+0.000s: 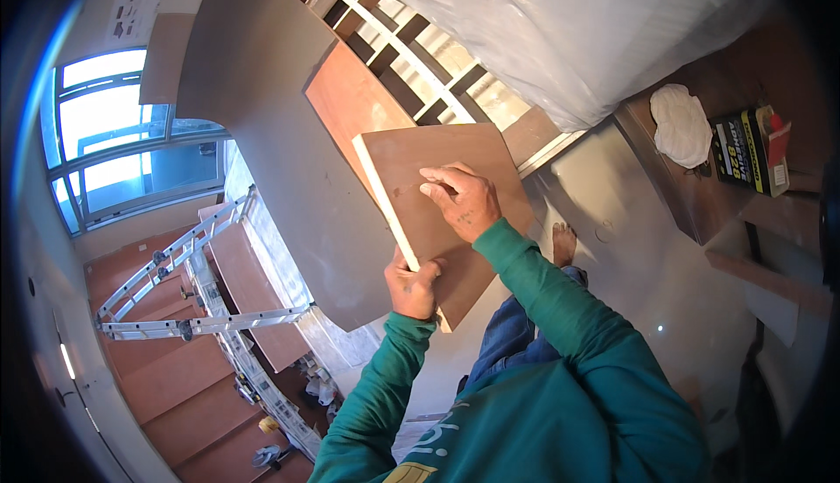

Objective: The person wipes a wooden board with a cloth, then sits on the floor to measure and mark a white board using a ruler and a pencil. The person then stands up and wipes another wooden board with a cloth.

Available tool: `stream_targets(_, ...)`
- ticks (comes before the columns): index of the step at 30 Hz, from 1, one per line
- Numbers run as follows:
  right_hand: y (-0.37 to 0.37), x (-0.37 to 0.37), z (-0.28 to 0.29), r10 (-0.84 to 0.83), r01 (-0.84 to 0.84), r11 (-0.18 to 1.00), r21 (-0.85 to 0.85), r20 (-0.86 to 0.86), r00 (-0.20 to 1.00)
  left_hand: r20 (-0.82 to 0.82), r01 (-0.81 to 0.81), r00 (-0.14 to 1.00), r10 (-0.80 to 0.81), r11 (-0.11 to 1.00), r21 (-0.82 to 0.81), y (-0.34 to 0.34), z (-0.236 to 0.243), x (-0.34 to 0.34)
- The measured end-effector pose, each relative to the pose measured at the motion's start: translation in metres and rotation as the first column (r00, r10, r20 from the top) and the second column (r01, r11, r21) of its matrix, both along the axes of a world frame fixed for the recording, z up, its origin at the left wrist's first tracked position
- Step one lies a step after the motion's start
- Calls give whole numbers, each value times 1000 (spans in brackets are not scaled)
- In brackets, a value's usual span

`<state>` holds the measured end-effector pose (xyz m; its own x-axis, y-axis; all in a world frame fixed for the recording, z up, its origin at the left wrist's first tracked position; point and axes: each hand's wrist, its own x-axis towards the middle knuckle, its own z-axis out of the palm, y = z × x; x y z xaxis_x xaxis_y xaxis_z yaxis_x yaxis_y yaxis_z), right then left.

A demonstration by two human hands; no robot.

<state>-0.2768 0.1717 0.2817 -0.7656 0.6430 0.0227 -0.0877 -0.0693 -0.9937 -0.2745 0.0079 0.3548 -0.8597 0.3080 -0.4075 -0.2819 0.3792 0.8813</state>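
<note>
A thick brown wooden panel (464, 168) with a pale front edge is tilted up in front of me. My left hand (413, 286) grips its lower left edge, thumb on the near side and fingers wrapped behind. Over the panel's face is my right hand (464, 201), fingers curled and the thumb and forefinger drawn near each other. Whatever they may pinch is too small to make out. A small dark mark shows on the wood just left of those fingertips. Behind the panel stands a large grey-brown curved sheet (262, 133), with a reddish-brown board (354, 98) against it.
An aluminium ladder (210, 324) stands at left, near windows (131, 142) and reddish boards (175, 369). Slatted framing (411, 41) and plastic sheeting (560, 28) are at the back. On a brown surface at right are a white cloth (681, 124) and an adhesive tin (748, 152).
</note>
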Motion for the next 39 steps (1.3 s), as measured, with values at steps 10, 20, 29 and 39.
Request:
stream_targets(10, 13, -15, -11, 83, -61, 958, 280, -67, 994, -117, 105, 987, -113, 992, -66, 5, -4, -5)
stream_targets(20, 13, -2, -6, 171, -177, 978, -112, -64, 983, -101, 112, 988, -117, 992, -55, 11, -3, -10)
stream_targets(29, -4, 0, 2, 124, -140, 987, 80, 180, 976, -16, 76, 997, -78, 995, -68, 13, -6, -21)
stream_targets(39, -22, 9, 20, 386, -385, 922, 42, -179, 905, -96, 125, 987, -127, 992, -29, 13, -10, -30)
